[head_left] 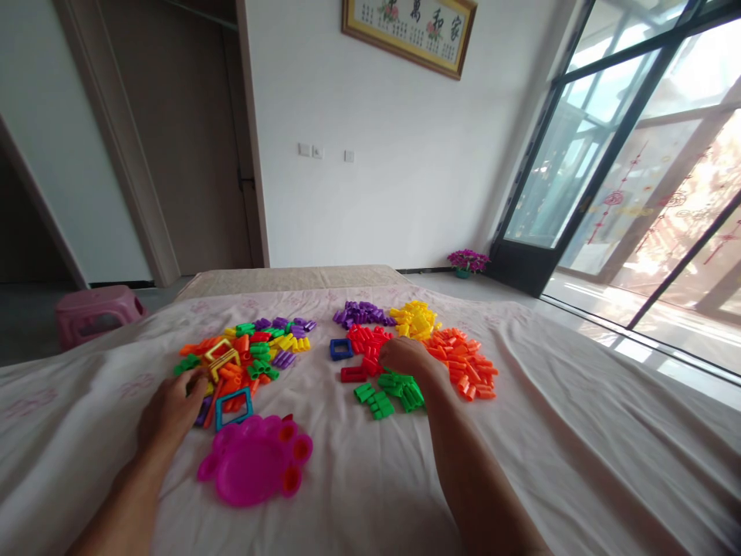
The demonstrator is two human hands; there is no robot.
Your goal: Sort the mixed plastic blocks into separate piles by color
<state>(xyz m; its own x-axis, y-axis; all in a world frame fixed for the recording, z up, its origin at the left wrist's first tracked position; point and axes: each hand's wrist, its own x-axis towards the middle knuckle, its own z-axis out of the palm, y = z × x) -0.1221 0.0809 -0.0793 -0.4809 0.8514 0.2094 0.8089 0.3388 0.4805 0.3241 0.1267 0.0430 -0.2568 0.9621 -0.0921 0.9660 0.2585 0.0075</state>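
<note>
My left hand [184, 395] is at the left edge of a mixed pile of plastic building pieces [260, 351], beside a yellow square frame [221, 357]. Its fingers are curled, and whatever is between them is hidden. Over the red pieces [367, 340] my right hand [405, 357] points down with its fingers closed together; their tips and anything in them cannot be made out. Green pieces [380, 405] lie just in front of that hand. A blue square frame [234, 409] leans at the near side of the mixed pile.
Purple pieces [362, 314], yellow pieces [415, 319] and orange pieces [463, 361] form separate heaps. A dark blue square frame [341, 357] lies between the piles. Nearer me is a pink paw-shaped tray [252, 467] with orange bits in its small cups. A wrinkled cloth [556, 440] covers the surface.
</note>
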